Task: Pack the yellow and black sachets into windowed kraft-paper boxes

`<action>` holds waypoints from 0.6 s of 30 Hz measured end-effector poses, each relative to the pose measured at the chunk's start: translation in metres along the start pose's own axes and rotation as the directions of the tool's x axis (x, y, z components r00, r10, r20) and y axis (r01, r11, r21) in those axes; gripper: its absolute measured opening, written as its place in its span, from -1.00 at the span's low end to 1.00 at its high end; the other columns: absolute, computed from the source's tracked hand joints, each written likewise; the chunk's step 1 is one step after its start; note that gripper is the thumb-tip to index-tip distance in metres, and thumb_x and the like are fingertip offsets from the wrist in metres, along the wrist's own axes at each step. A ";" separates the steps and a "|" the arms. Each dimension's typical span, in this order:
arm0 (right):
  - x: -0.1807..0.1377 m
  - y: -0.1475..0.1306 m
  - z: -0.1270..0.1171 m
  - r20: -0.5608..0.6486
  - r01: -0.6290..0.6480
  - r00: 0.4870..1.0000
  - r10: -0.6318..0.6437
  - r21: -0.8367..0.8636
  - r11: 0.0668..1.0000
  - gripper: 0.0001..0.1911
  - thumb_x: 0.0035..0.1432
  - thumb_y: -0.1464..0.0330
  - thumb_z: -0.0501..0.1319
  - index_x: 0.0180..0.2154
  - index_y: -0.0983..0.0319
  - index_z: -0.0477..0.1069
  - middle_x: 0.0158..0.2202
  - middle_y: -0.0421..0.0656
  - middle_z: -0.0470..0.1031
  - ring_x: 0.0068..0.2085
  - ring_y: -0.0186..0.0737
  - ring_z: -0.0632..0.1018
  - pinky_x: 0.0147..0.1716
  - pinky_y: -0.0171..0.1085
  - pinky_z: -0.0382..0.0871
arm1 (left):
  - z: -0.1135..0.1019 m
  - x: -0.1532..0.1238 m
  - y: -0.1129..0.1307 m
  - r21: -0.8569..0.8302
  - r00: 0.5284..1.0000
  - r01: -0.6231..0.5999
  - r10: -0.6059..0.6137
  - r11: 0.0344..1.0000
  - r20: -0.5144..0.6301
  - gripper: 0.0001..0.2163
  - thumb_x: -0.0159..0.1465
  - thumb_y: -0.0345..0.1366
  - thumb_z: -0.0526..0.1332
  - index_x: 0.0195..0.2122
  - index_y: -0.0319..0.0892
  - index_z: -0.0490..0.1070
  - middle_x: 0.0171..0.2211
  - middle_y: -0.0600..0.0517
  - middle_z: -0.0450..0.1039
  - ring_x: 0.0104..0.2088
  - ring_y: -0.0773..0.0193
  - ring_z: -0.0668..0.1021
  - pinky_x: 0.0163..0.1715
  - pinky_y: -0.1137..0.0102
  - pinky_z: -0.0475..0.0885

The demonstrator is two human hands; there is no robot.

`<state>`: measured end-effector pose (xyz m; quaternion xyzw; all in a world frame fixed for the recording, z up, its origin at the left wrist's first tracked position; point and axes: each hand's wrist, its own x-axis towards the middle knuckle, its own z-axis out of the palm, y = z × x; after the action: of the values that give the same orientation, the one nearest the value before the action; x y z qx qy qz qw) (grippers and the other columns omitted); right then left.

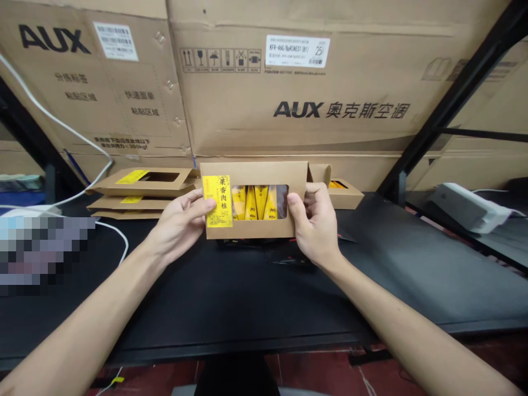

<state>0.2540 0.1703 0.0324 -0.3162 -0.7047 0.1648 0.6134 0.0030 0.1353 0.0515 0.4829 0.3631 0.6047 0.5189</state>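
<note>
"Around the kraft-paper box (253, 173), what are the hands doing?"

"Both are pinching it. The left hand (178, 225) grips the box's left end, its thumb pressed on the yellow label (217, 201). The right hand (313, 224) grips the right end, with the thumb on the front beside the window (259, 202) and the fingers passing out of sight behind."

"Where's the box itself?"

"Held up by the person, over the black worktop (231, 291), with its long side level. Whether its lower edge touches the worktop can't be told from this view."

"What shows on it?"

"The label carries the black characters 果香肉桂. Yellow packets (253, 202) stand side by side behind the window."

"And beside it?"

"To the left of the box lie two flat, matching kraft boxes (142, 184), stacked with yellow labels on top. Just behind it on the right, partly hidden, sits another kraft box (345, 196)."

"Anything farther off?"

"Behind the box, large cardboard cartons (297, 93) printed AUX stand upright. Well left of it runs a white cable (53, 113), and well right of it lies a white plastic device (466, 208) on a lower black surface."
</note>
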 end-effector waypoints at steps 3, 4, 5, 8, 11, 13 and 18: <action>0.001 0.002 0.000 -0.030 0.022 0.999 -0.020 0.041 0.999 -0.64 0.40 -0.05 0.20 -0.18 0.07 0.25 -0.35 -0.24 0.51 -0.39 -0.26 0.55 -0.41 -0.21 0.42 | 0.000 -0.001 -0.001 -0.003 1.000 0.019 -0.019 1.000 0.012 -0.54 -0.05 -0.15 0.62 -0.15 -0.20 0.63 -0.02 -0.18 0.71 -0.01 -0.10 0.72 0.18 -0.04 0.58; 0.001 0.001 0.000 -0.038 0.028 0.999 -0.027 0.041 0.999 -0.64 0.40 -0.05 0.20 -0.18 0.08 0.25 -0.35 -0.24 0.51 -0.39 -0.27 0.55 -0.41 -0.21 0.42 | 0.000 -0.001 -0.001 0.001 1.000 0.028 -0.028 1.000 0.011 -0.52 -0.06 -0.16 0.63 -0.14 -0.21 0.62 -0.02 -0.17 0.71 -0.01 -0.08 0.72 0.20 -0.03 0.57; 0.001 0.001 -0.001 -0.044 0.034 0.999 -0.032 0.039 0.999 -0.63 0.40 -0.05 0.20 -0.18 0.08 0.25 -0.36 -0.24 0.50 -0.40 -0.28 0.54 -0.41 -0.22 0.41 | 0.001 -0.002 0.000 0.006 0.999 0.036 -0.037 0.999 0.010 -0.51 -0.07 -0.18 0.63 -0.13 -0.21 0.62 -0.01 -0.17 0.71 -0.01 -0.07 0.72 0.22 -0.02 0.56; 0.000 0.001 -0.001 -0.048 0.036 0.998 -0.035 0.029 0.999 -0.63 0.41 -0.05 0.19 -0.19 0.10 0.24 -0.36 -0.24 0.48 -0.41 -0.30 0.52 -0.42 -0.23 0.38 | 0.001 -0.002 0.001 0.018 0.999 0.052 -0.052 0.998 -0.005 -0.49 -0.11 -0.25 0.65 -0.12 -0.22 0.61 -0.03 -0.15 0.72 0.02 -0.05 0.71 0.26 -0.01 0.52; 0.000 0.003 -0.001 -0.048 0.029 0.998 -0.027 0.035 0.999 -0.62 0.40 -0.05 0.19 -0.20 0.10 0.23 -0.36 -0.24 0.46 -0.41 -0.30 0.51 -0.42 -0.22 0.37 | 0.000 0.000 0.001 0.026 0.998 0.032 -0.031 0.999 -0.046 -0.45 -0.19 -0.29 0.67 -0.15 -0.22 0.59 -0.04 -0.13 0.72 0.08 -0.04 0.69 0.31 0.02 0.47; 0.000 0.005 0.000 -0.055 0.020 0.998 -0.017 0.045 0.999 -0.60 0.40 -0.08 0.18 -0.20 0.10 0.23 -0.36 -0.23 0.45 -0.41 -0.30 0.50 -0.42 -0.22 0.36 | 0.001 0.001 0.000 0.029 0.998 0.010 -0.008 1.000 -0.068 -0.43 -0.24 -0.33 0.68 -0.18 -0.21 0.57 -0.06 -0.10 0.72 0.13 -0.03 0.67 0.35 0.05 0.43; 0.003 0.005 0.000 -0.115 0.040 0.993 -0.039 0.001 0.999 -0.56 0.39 -0.13 0.15 -0.21 0.09 0.22 -0.44 -0.29 0.31 -0.48 -0.34 0.34 -0.48 -0.25 0.23 | 0.005 0.000 -0.004 0.026 0.996 -0.015 0.017 1.000 -0.088 -0.35 -0.29 -0.37 0.69 -0.12 -0.20 0.56 -0.06 -0.10 0.73 0.10 -0.06 0.68 0.28 0.04 0.52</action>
<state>0.2551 0.1759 0.0312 -0.3101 -0.6742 0.1353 0.6564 0.0093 0.1362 0.0492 0.4652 0.3894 0.6247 0.4915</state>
